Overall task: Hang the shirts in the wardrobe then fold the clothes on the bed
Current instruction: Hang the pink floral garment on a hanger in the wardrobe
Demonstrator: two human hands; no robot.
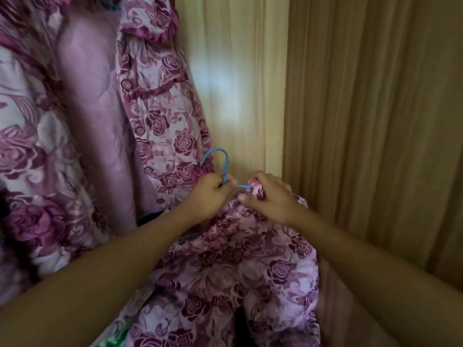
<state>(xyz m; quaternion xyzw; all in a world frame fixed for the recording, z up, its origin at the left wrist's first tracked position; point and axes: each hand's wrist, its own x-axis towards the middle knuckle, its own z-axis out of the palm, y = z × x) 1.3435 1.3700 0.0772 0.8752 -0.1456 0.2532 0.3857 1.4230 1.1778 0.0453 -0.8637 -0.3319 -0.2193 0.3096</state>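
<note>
So the rose-print shirt (pixel 240 259) is bunched up low in the middle, draped down between the person's forearms. The left hand (pixel 209 194) is clenched around the neck of a blue wire hanger (pixel 221 160), hook sticking up. The right hand (pixel 269 196) pinches the shirt's fabric right at the hanger's end. Another matching floral shirt (pixel 155 116) hangs to the left, with the wooden wardrobe wall (pixel 363 121) behind.

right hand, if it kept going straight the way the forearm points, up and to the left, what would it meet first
Most likely the left hand, close beside the right hand and closed on the blue hanger. Past it hangs the floral shirt. Depth is unclear from one view, so it could pass in front.
</note>
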